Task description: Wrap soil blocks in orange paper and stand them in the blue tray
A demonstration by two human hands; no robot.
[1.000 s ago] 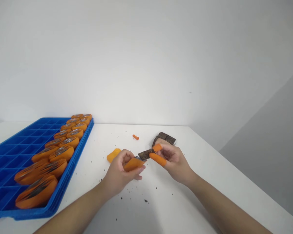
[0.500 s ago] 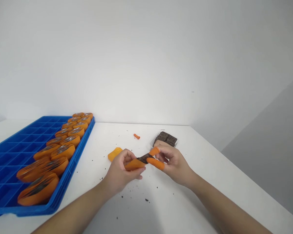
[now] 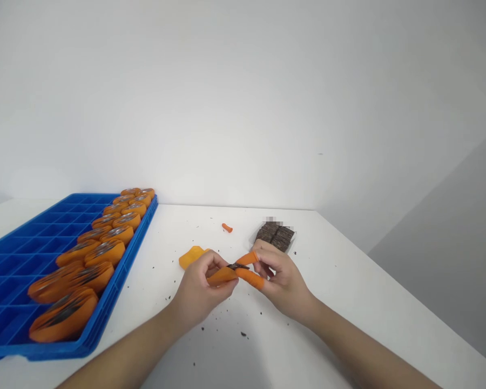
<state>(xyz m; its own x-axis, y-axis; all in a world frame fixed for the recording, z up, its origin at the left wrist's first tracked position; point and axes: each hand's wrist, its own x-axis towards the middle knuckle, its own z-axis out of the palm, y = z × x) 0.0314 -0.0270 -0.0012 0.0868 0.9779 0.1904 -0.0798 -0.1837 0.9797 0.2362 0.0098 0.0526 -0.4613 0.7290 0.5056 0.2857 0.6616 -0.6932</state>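
Observation:
My left hand (image 3: 198,286) is closed round a small orange pouch (image 3: 222,276), pinching it between thumb and fingers with the open end facing right. Orange finger cots cover the thumb and index finger of my right hand (image 3: 285,281). Those two fingertips are closed on a thin dark brown flaky piece (image 3: 240,266) at the pouch's mouth; its far end seems to be inside the pouch. Just beyond my right hand lies a stack of similar dark pieces (image 3: 276,235) in a clear tray. Flat yellow-orange pouches (image 3: 191,256) lie behind my left hand.
A blue compartment tray (image 3: 121,292) stands at the left, with filled orange pouches (image 3: 105,252) in its right-hand columns. A loose orange finger cot (image 3: 227,228) lies near the back. Dark crumbs (image 3: 243,334) are scattered over the white table (image 3: 316,346), which meets a wall behind.
My right hand has moved slightly left toward the pouch, and less of the dark piece shows outside it. My left hand has barely moved.

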